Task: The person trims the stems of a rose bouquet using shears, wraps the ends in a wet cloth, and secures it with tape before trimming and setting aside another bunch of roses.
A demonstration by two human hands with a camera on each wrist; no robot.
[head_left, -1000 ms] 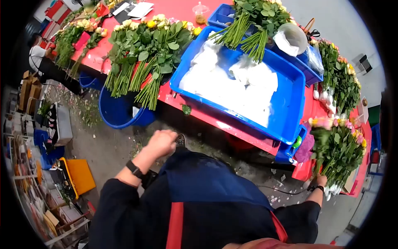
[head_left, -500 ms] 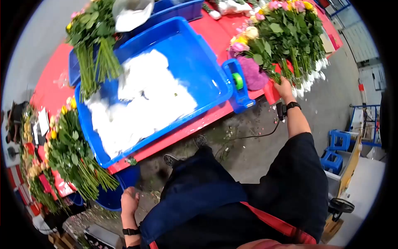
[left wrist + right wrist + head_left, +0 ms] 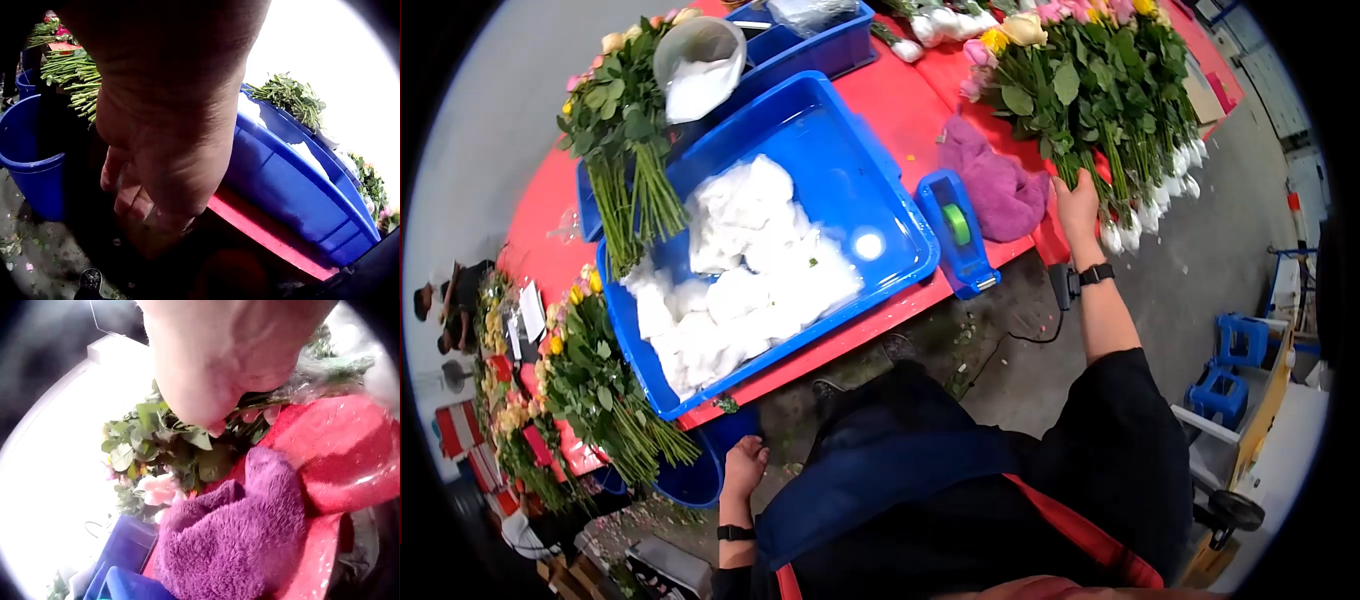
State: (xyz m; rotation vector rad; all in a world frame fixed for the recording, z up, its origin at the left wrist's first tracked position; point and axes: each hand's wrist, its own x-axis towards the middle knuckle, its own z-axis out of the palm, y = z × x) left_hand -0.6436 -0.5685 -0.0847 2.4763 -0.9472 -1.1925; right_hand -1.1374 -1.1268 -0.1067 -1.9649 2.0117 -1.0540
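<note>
The counter is a long red top running slantwise across the head view, and it is crowded from end to end. At its near edge the right hand has its fingers curled round the lower stems of the rose bunch. The bunch lies on the counter's right end with its pink and yellow heads pointing away and its wrapped stem ends hanging over the edge. Just beside that hand lies a crumpled purple towel, and next to the towel a blue tape dispenser with a green roll sits at the counter's lip. A large blue tray fills the middle, half covered with white wadding. A bundle of green stems rests across its far corner. Behind it stand a smaller blue crate and a white bowl. More flower bunches pile up at the counter's left end, their stems jutting out over a blue bucket on the ground. The left hand hangs by the person's side near that bucket, fingers loosely bent and holding nothing. The floor is grey concrete strewn with petals and scraps. A dark cable trails across it, and blue stools stand off to the right. Another person is at the far left.
</note>
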